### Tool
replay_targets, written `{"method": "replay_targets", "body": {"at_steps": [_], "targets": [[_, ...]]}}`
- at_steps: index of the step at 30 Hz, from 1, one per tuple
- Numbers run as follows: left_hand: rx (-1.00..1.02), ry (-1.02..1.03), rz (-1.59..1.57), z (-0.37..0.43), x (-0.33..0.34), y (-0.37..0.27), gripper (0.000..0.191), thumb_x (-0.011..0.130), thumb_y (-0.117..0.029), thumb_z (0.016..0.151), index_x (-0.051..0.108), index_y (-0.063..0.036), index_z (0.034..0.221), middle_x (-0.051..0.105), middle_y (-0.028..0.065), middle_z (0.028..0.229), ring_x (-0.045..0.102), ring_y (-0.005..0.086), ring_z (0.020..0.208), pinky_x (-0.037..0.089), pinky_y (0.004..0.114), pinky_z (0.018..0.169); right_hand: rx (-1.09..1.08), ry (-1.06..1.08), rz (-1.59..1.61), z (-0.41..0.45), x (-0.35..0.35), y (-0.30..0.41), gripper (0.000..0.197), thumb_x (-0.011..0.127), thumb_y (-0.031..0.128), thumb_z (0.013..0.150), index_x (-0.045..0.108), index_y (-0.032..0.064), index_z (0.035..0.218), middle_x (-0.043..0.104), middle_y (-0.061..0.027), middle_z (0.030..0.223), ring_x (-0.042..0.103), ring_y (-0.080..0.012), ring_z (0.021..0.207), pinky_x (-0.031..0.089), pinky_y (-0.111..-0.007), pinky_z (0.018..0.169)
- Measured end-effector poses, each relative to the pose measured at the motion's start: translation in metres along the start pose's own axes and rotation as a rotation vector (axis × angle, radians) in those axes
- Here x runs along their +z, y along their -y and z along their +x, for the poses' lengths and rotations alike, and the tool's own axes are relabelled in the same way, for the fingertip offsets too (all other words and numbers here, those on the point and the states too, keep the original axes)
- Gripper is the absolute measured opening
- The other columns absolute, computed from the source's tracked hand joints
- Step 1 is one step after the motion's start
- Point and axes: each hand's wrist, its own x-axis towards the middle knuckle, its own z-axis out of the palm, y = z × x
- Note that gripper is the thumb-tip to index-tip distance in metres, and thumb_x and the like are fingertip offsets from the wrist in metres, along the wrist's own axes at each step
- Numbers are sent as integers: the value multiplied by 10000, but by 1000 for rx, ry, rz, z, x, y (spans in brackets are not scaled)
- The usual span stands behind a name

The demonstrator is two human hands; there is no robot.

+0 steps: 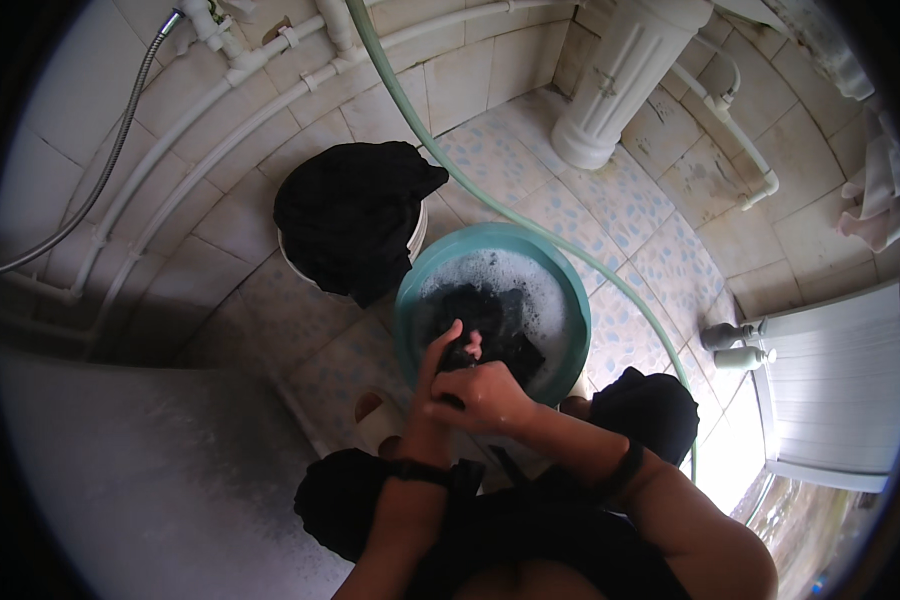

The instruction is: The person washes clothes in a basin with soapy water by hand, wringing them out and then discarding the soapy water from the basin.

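Note:
A teal plastic basin (577, 315) of foamy water stands on the floor before me. Dark wet cloth (521, 352) lies partly sunk in the suds. Over the basin's near side, my left hand (441, 360) holds a bunched part of this cloth, thumb pointing up. My right hand (491, 394) is closed on the same cloth, right beside the left. How the cloth runs between the palms is hidden by the fingers.
Black cloth (352, 210) is heaped over a white bucket (418, 232) beyond the basin. A green hose (487, 195) crosses the basin's far rim. Two pump bottles (735, 358) are at right, near a white panel (832, 382). A white column (611, 82) rises behind.

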Motion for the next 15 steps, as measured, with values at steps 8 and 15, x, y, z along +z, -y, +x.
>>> {"method": "replay_targets", "body": {"at_steps": [8,15], "targets": [[398,-315,169,14,22,38,350,566,-337,789,552,-12,917,539,27,816,527,144,760,418,284,686,405,-353,-141,2,18,-54,159,445,243,791,528,113,752,555,-173,624,545,-364,595,431,-448,547],[524,-827,672,26,79,57,450,656,-332,720,545,39,949,547,59,895,518,128,773,414,247,686,771,-551,608,-21,35,-130,324,564,312,770,525,32,930,566,-115,793,532,-201,788,406,-283,749]]}}
